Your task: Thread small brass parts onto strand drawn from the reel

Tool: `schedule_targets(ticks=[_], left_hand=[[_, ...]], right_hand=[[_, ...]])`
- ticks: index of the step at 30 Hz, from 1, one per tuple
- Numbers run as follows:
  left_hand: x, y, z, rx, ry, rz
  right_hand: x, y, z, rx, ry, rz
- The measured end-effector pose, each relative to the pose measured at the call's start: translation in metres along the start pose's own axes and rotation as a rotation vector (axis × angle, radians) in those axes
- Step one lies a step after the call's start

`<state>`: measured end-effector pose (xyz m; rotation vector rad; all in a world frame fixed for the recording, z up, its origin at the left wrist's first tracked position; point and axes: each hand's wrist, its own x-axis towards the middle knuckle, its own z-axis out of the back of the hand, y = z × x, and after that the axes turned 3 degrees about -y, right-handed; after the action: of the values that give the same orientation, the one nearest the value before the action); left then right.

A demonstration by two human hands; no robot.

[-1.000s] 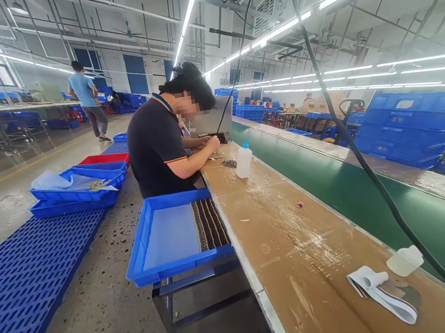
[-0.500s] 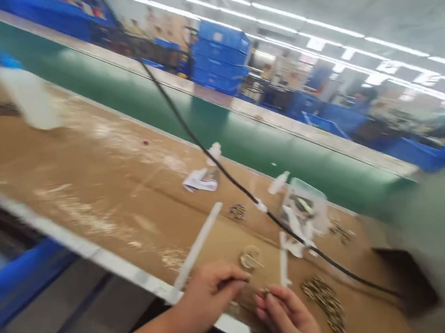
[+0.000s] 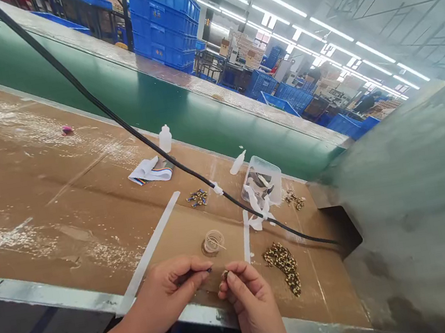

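Observation:
My left hand (image 3: 170,289) pinches a tiny dark piece (image 3: 209,270) between thumb and forefinger, too small to name. Just to its right, my right hand (image 3: 252,303) grips a small brass-coloured metal part (image 3: 225,274), mostly covered by the fingertips. The two hands are apart, above the front edge of the bench. Behind them stands a small clear round container (image 3: 213,242) with a thin pale strand on it. A pile of small brass-and-black parts (image 3: 284,267) lies right of my right hand. Farther back is a little heap of brass-and-blue pieces (image 3: 197,198).
A black cable (image 3: 121,121) hangs diagonally across the view. A clear plastic box (image 3: 268,173) with scraps, two white squeeze bottles (image 3: 165,139) and a striped ribbon (image 3: 150,171) lie toward the back. Behind runs a green conveyor belt (image 3: 108,94). A grey panel (image 3: 416,202) rises at right.
My view has swung left-to-right and steadied, so the bench's right side and the panel show more. Both hands stay close together with their small pieces pinched.

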<state>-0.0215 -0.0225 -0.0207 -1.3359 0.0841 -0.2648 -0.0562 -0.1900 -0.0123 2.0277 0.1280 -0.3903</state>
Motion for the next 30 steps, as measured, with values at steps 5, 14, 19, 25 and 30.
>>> schedule_targets(ticks=[5,14,19,25,30], left_hand=[[-0.0027,0.0031,-0.0008,-0.035,0.002,0.040],[0.0005,-0.0005,0.0012,-0.059,0.024,0.003],[-0.0008,-0.0025,0.0009,-0.079,0.028,0.073],[-0.0022,-0.0035,0.0005,-0.060,0.025,0.078],[-0.0022,-0.0015,0.0001,-0.014,0.021,0.033]], right_hand=[[0.0000,-0.0016,-0.0033,0.030,0.026,-0.022],[0.0000,-0.0071,-0.0042,-0.039,-0.003,0.041],[-0.0022,-0.0076,-0.0070,-0.150,-0.025,0.081],[-0.0045,-0.0042,-0.0098,-0.271,-0.034,0.131],[-0.0070,-0.0040,-0.0098,-0.328,-0.050,0.169]])
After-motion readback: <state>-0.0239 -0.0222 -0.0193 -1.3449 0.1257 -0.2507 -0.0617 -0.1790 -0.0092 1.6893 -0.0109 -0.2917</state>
